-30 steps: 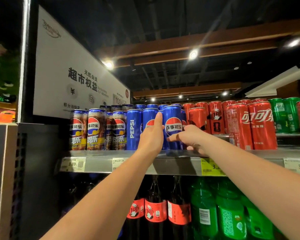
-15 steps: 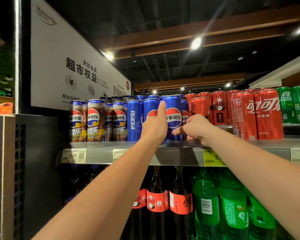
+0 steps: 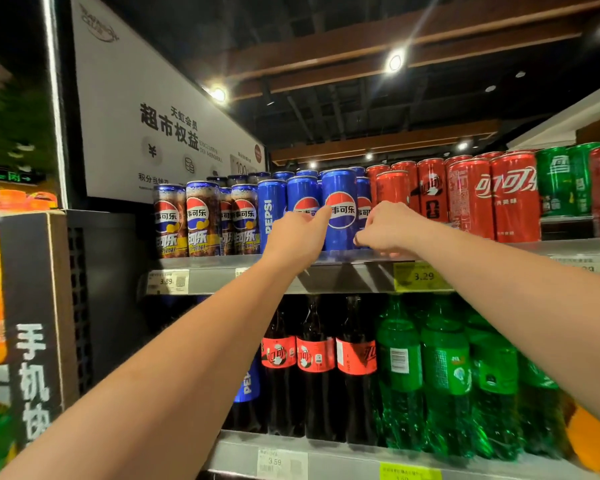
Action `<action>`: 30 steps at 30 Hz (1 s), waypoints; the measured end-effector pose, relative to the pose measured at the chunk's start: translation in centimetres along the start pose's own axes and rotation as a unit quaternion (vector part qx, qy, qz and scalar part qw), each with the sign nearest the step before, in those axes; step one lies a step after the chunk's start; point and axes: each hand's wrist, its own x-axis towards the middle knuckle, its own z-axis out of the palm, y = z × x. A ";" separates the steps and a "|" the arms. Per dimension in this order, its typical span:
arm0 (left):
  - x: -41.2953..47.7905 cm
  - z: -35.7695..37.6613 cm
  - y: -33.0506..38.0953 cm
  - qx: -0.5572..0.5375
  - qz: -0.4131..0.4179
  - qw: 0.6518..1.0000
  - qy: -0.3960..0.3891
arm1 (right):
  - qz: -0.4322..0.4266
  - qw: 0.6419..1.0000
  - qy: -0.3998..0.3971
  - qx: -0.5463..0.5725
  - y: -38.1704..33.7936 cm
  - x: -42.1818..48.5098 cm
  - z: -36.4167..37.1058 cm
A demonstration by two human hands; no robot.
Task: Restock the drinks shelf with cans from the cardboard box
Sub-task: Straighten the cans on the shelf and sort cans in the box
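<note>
A blue Pepsi can (image 3: 340, 209) stands upright at the front edge of the upper metal shelf (image 3: 343, 278), among other blue Pepsi cans (image 3: 271, 216). My left hand (image 3: 297, 237) presses its left side, thumb across the label and fingers hidden. My right hand (image 3: 385, 230) has its fingers curled against the can's lower right side. The cardboard box is out of view.
Brown-patterned Pepsi cans (image 3: 203, 220) fill the shelf's left, red cola cans (image 3: 471, 199) and green cans (image 3: 556, 181) its right. Cola bottles (image 3: 314, 368) and green bottles (image 3: 447, 375) stand on the shelf below. A dark panel (image 3: 35, 306) juts out at left, under a white sign (image 3: 153, 116).
Both hands have slid lower on the blue can, the left thumb from its top rim down to the label. The can stays in its place on the shelf.
</note>
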 end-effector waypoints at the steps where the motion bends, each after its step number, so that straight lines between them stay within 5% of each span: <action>1: -0.5 -0.3 -0.2 0.032 0.009 0.999 -0.006 | -0.014 0.999 -0.006 -0.028 0.0 -0.6 -0.4; 15: -7.6 -2.7 -1.8 0.291 0.100 0.948 -0.082 | -0.007 0.969 -0.044 -0.241 -1.0 -10.2 -2.0; 30: -18.7 -6.0 -6.6 0.310 0.180 0.914 -0.190 | 0.109 0.941 -0.146 -0.286 -4.7 -24.0 3.8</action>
